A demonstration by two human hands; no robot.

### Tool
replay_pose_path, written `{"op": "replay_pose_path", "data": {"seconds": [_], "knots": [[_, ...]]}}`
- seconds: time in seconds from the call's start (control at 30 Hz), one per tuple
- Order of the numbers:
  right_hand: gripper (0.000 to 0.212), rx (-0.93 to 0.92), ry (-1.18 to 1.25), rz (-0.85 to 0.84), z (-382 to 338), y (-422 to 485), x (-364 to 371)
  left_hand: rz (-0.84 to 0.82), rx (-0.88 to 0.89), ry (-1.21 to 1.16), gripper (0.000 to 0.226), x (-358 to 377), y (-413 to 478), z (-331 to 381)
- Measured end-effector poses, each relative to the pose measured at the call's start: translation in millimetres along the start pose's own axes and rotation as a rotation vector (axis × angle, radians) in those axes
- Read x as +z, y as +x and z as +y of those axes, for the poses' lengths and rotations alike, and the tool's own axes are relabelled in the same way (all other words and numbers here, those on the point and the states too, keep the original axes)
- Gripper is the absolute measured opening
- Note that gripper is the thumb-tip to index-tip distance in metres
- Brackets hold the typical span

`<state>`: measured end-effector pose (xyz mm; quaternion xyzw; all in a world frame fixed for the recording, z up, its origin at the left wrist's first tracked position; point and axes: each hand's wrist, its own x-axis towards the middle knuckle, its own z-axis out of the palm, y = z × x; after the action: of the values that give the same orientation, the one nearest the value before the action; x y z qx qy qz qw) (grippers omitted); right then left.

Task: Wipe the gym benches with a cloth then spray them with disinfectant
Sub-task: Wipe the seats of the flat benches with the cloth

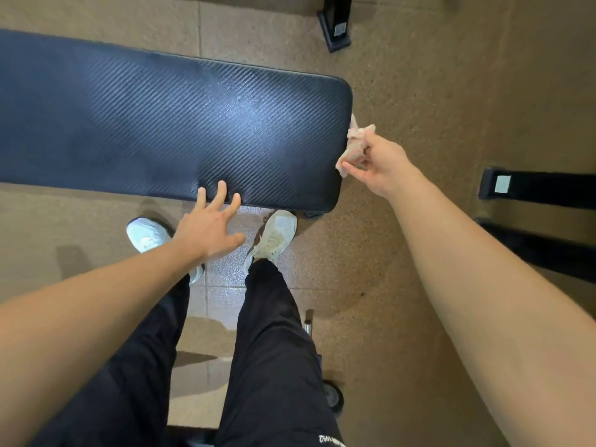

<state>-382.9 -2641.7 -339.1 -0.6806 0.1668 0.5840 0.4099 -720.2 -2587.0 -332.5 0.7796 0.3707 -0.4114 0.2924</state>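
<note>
At the rounded end of the long black padded gym bench, off to my right, my right hand grasps a crumpled pale pink cloth. My thumb and curled fingers pinch the cloth, and it lies bunched against the bench's short end edge, touching the vinyl near the corner closest to me. Part of the cloth sticks up above my knuckles; the rest hangs below my fingers beside the pad. My left hand is released and holds nothing. Its fingers are spread and straight, and the tips rest on the bench's long near edge, well apart from the cloth. The bench top has a fine diagonal weave pattern and carries a soft patch of reflected light near its middle. It runs across in front of me and out of view on my left. Below my left hand stand my two pale sports shoes on the speckled tan floor, just beside the bench's near edge, with my black trousers above them. A black metal frame foot lies on the floor farther to my right.
</note>
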Motion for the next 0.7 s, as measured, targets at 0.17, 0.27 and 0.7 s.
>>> {"op": "replay_pose_path", "data": {"seconds": [0.17, 0.27, 0.7], "knots": [[0.041, -0.166, 0.165, -0.015, -22, -5, 26, -0.034, 0.003, -0.021, 0.085, -8, -1, -2], [0.032, -0.198, 0.190, -0.175, -36, -27, 52, -0.068, 0.023, -0.096, 0.081, -17, -2, -8], [0.014, -0.276, -0.343, -0.366, 14, -233, 170, 0.524, -0.016, -1.130, 0.039, -103, -150, -54]]}}
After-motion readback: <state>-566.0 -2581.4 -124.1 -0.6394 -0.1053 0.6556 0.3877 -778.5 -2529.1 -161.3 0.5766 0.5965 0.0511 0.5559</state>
